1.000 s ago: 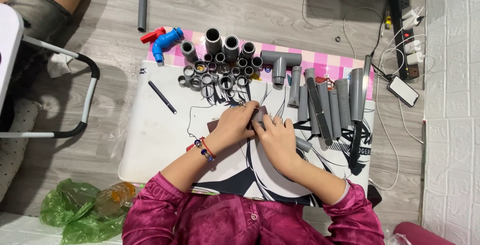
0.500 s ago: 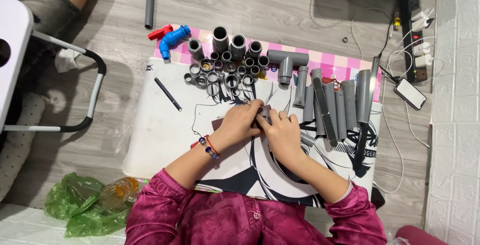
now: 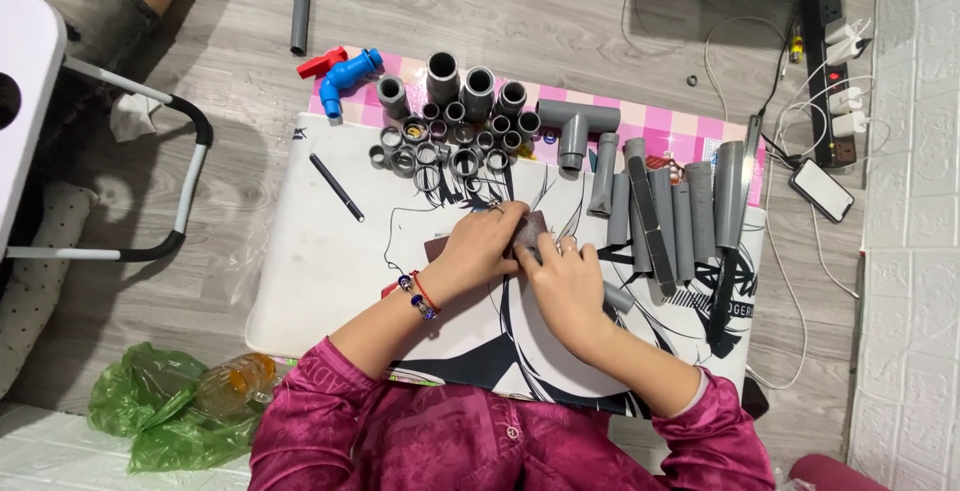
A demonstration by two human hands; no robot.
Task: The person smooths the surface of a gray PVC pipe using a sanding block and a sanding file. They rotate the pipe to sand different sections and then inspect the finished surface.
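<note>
Left hand (image 3: 478, 249) is being pressed down, fingers curled, over a brown sheet (image 3: 528, 234) that looks like sandpaper, and a corner of the same material is showing at the wrist side. Right hand (image 3: 566, 281) is being held against it, fingers closed around a short grey pipe piece (image 3: 617, 298) whose end is projecting to the right; how firmly it is being gripped cannot be told. Both hands are being kept together at the middle of the white printed mat (image 3: 330, 271).

Progress is being judged as early: only this one piece is being handled, while the long grey pipes (image 3: 668, 213) are lying side by side at the right, the grey tee fitting (image 3: 577, 123) is resting above them, and the cluster of short couplings (image 3: 450, 131) is standing untouched at the top of the mat. A blue valve (image 3: 348, 75) and a black pen (image 3: 336, 187) are lying apart from the hands.

As to containers, a green plastic bag (image 3: 160, 416) is lying on the floor at lower left with a plastic bottle (image 3: 235, 379) partly inside it; further contents cannot be made out
</note>
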